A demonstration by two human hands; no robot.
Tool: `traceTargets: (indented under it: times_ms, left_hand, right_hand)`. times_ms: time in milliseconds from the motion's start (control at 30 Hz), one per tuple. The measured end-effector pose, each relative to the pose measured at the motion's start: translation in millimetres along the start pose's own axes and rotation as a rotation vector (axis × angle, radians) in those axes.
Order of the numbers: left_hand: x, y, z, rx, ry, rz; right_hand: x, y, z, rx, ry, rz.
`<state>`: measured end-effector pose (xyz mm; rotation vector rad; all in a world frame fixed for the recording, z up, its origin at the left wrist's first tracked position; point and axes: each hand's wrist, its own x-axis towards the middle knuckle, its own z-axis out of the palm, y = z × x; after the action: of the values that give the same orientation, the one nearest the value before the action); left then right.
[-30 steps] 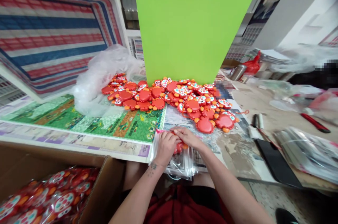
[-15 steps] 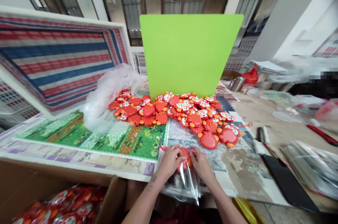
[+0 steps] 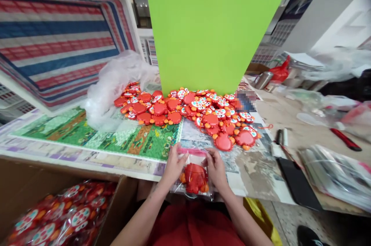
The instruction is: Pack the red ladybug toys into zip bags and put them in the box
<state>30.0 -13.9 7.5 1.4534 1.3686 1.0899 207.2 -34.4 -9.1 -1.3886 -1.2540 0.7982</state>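
Observation:
Between my hands a clear zip bag (image 3: pixel 182 188) with a pink top strip hangs at the table's front edge. A red crab toy (image 3: pixel 195 177) with orange claws lies inside it, its plain red side toward me. My left hand (image 3: pixel 175 163) pinches the bag's upper left corner, and my right hand (image 3: pixel 216 165) grips the upper right corner. Just beyond them, a heap of the same crab toys (image 3: pixel 210 119) covers the middle of the table, some showing white spotted faces and eyes.
An open cardboard box (image 3: pixel 123 195) of bagged crabs stands at lower left. Behind the heap rises a green board (image 3: pixel 214 37); a striped-lined crate (image 3: pixel 127 17) tilts at left beside crumpled plastic film (image 3: pixel 104 91). On the right lie a black phone-like slab (image 3: pixel 298 184), a red cutter (image 3: pixel 346 139) and stacked clear bags (image 3: pixel 333 176).
The crab toy has gone from between my fingers at the bag's mouth down into the bag. Both hands now hold the top corners, and the view has tilted downward.

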Motion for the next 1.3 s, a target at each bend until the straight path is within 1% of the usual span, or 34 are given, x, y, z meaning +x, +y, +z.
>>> traceTargets:
  times_ms: [67, 100, 167, 233, 300, 333, 400, 467, 500, 567, 633, 667, 733, 767, 800, 867, 933, 967, 1000, 1033, 1067, 1100, 1133, 1167, 1200, 1233, 1267, 1300]
  left_hand:
    - [-2, -10, -0.5, -0.171, -0.132, -0.201]
    - [-2, -13, 0.2, -0.24, -0.189, -0.275]
    - [-4, -15, 2.5, -0.333, -0.234, -0.357]
    - [-5, -12, 4.7, -0.364, -0.226, -0.369]
    - [-4, -7, 5.8, -0.333, -0.222, -0.315]
    - [-4, -4, 6.0, -0.292, -0.224, -0.257]
    - [-3, 3, 5.8, -0.177, -0.23, -0.102]
    - [-3, 12, 5.2, -0.046, -0.241, 0.039]
    - [-3, 16, 5.0, 0.016, -0.25, 0.083]
    - [-4, 22, 5.5, 0.116, -0.271, 0.127]
    - [-3, 25, 7.7, 0.147, -0.293, 0.145]
    - [-3, 24, 9.2, 0.125, -0.306, 0.136]
    - [-1, 18, 12.2, 0.007, -0.324, 0.061]
    - [1, 13, 13.2, -0.073, -0.321, -0.01]
    - [2, 7, 13.5, -0.153, -0.308, -0.097]
    - [6, -6, 12.0, -0.282, -0.252, -0.261]
    - [9, -17, 8.2, -0.344, -0.185, -0.342]
    - [10, -21, 5.9, -0.36, -0.163, -0.354]
    - [11, -24, 3.9, -0.373, -0.155, -0.355]
    - [11, -25, 2.1, -0.385, -0.163, -0.354]
    - [10, -25, 0.7, -0.398, -0.184, -0.358]
    - [10, -25, -0.4, -0.412, -0.213, -0.364]
    - [9, -23, -1.1, -0.42, -0.239, -0.367]
    - [8, -22, -1.7, -0.423, -0.261, -0.368]
    - [8, -21, -2.2, -0.426, -0.279, -0.372]
    - [7, -20, -2.8, -0.432, -0.29, -0.378]
    - [7, -19, -3.5, -0.441, -0.299, -0.387]
    - [7, -19, -4.3, -0.456, -0.306, -0.399]
  right_hand:
    - [-1, 0, -2, -0.012, 0.019, -0.006]
    - [0, 0, -3, -0.051, 0.034, -0.039]
    - [3, -3, -4, -0.172, 0.066, -0.163]
    - [7, -8, -3, -0.289, 0.049, -0.322]
    - [9, -15, 2, -0.365, -0.039, -0.45]
    - [10, -18, 4, -0.396, -0.089, -0.495]
    - [10, -24, 11, -0.459, -0.161, -0.557]
    - [10, -28, 16, -0.522, -0.183, -0.592]
    - [10, -30, 18, -0.549, -0.186, -0.601]
    - [12, -31, 21, -0.584, -0.179, -0.593]
    - [17, -29, 20, -0.579, -0.136, -0.534]
    - [20, -26, 17, -0.561, -0.091, -0.49]
    - [27, -17, 1, -0.507, 0.026, -0.4]
    - [30, -9, -14, -0.491, 0.09, -0.355]
    - [32, 0, -32, -0.485, 0.15, -0.316]
    - [31, 23, -79, -0.561, 0.261, -0.219]
    - [26, 48, -130, -0.696, 0.383, -0.124]
    - [21, 59, -154, -0.767, 0.389, -0.097]
    - [17, 68, -173, -0.83, 0.367, -0.09]
    - [12, 74, -189, -0.874, 0.318, -0.108]
    - [9, 77, -199, -0.918, 0.305, -0.132]
    - [6, 76, -204, -0.953, 0.315, -0.16]
    - [5, 71, -205, -0.976, 0.351, -0.188]
    - [5, 64, -201, -0.982, 0.4, -0.209]
    - [7, 55, -193, -0.964, 0.44, -0.221]
    - [9, 46, -181, -0.916, 0.447, -0.224]
    - [12, 36, -166, -0.843, 0.416, -0.214]
    - [15, 28, -149, -0.748, 0.344, -0.19]
